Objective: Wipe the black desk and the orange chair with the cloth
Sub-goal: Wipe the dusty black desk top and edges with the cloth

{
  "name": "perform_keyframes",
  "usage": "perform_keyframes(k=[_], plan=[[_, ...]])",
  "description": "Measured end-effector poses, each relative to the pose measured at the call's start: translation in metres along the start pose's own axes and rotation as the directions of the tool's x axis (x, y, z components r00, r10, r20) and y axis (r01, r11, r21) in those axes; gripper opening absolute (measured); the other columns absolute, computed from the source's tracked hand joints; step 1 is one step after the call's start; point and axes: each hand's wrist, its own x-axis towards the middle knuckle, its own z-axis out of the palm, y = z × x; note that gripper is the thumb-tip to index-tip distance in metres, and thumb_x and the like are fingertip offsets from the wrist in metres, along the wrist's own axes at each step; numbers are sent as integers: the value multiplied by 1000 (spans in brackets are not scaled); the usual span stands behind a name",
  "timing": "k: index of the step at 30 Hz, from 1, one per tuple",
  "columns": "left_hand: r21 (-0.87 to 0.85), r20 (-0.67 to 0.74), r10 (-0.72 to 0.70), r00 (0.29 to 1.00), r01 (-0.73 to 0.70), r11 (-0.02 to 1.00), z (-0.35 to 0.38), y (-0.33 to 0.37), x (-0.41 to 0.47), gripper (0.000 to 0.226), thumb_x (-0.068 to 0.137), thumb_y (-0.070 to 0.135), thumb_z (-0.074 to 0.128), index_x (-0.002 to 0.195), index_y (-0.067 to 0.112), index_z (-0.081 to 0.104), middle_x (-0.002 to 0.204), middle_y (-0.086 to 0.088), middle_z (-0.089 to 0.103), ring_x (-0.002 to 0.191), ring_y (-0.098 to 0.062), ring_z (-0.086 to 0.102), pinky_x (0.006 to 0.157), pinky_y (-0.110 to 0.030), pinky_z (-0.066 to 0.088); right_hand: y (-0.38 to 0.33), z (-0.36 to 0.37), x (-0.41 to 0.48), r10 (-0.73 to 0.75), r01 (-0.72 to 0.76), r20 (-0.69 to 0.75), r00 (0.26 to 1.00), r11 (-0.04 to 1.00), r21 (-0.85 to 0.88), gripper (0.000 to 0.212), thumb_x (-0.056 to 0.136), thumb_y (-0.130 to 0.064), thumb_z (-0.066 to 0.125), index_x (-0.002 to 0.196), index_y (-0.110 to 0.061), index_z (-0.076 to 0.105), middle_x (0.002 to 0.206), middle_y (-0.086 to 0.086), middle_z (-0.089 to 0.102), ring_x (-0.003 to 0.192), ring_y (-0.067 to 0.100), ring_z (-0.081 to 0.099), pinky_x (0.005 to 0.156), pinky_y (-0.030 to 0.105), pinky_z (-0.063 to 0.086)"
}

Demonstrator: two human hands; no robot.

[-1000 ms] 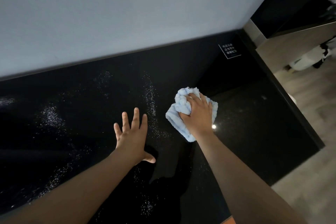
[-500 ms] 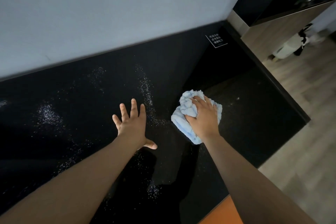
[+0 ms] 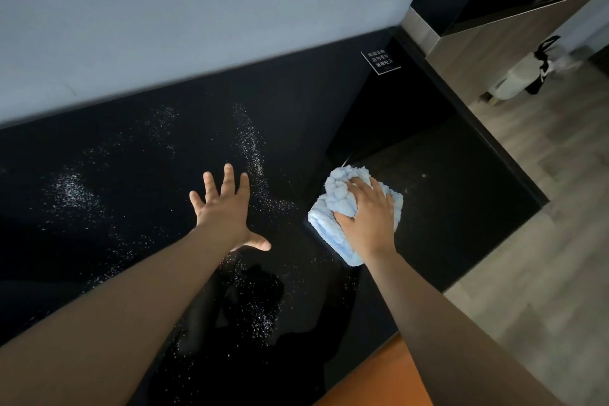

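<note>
The glossy black desk [image 3: 461,194] fills most of the view, with white specks scattered over its left and middle parts. My right hand [image 3: 367,216] grips a bunched light-blue cloth [image 3: 333,204] and presses it onto the desk right of centre. My left hand [image 3: 227,208] lies flat on the desk with fingers spread, just left of the cloth, among the specks. A corner of the orange chair [image 3: 379,376] shows at the bottom edge, under my right forearm.
A pale wall [image 3: 197,10] rises behind the desk. A small black sign with white text [image 3: 380,61] stands at the desk's far right corner. Wooden floor [image 3: 543,241] lies to the right, with a white bin and black bag [image 3: 517,82] beyond.
My right hand has slid the cloth a little to the right and toward me across the desk. The view has shifted, so the orange chair corner now shows. My left hand stays flat.
</note>
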Motion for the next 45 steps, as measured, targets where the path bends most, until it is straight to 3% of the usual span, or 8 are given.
perform_keyframes(k=[6, 19, 32, 40, 45], plan=[[-31, -96, 5, 995, -8, 999, 29, 18, -45, 113, 79, 70, 54, 152, 12, -10, 159, -11, -18, 145, -38, -14, 118, -56, 7, 10, -5, -19, 21, -20, 43, 999, 1000, -16, 47, 88, -33, 63, 131, -16, 55, 143, -1, 48, 142, 25, 27, 116, 48, 12], [72, 38, 43, 998, -45, 996, 69, 42, -84, 146, 54, 83, 65, 148, 15, -24, 152, -10, -37, 140, -45, -24, 114, -62, 1, 36, -11, -67, 60, -57, 60, 996, 997, -51, 52, 89, -39, 61, 136, -21, 49, 147, -5, 43, 144, 22, 22, 117, 47, 10], [111, 44, 34, 998, -38, 993, 69, 43, -84, 148, 51, 83, 66, 148, 16, -23, 153, -10, -35, 141, -46, -20, 114, -62, 9, 58, -14, -100, 84, -81, 50, 995, 995, -63, 52, 88, -38, 63, 136, -23, 51, 146, -4, 44, 144, 23, 24, 117, 49, 10], [133, 51, 31, 998, -38, 990, 69, 44, -84, 149, 50, 85, 64, 149, 15, -23, 153, -10, -34, 142, -46, -18, 114, -62, 10, 67, -18, -128, 172, -171, 12, 985, 983, -72, 53, 81, -35, 73, 129, -19, 58, 140, 1, 52, 140, 28, 34, 113, 57, 17], [128, 52, 29, 998, -35, 991, 68, 45, -84, 149, 50, 84, 66, 149, 16, -22, 153, -10, -34, 142, -46, -19, 115, -62, 10, 72, -20, -145, 254, -254, 63, 965, 967, -23, 56, 87, -37, 66, 138, -21, 48, 149, 2, 41, 144, 26, 24, 116, 53, 12]])
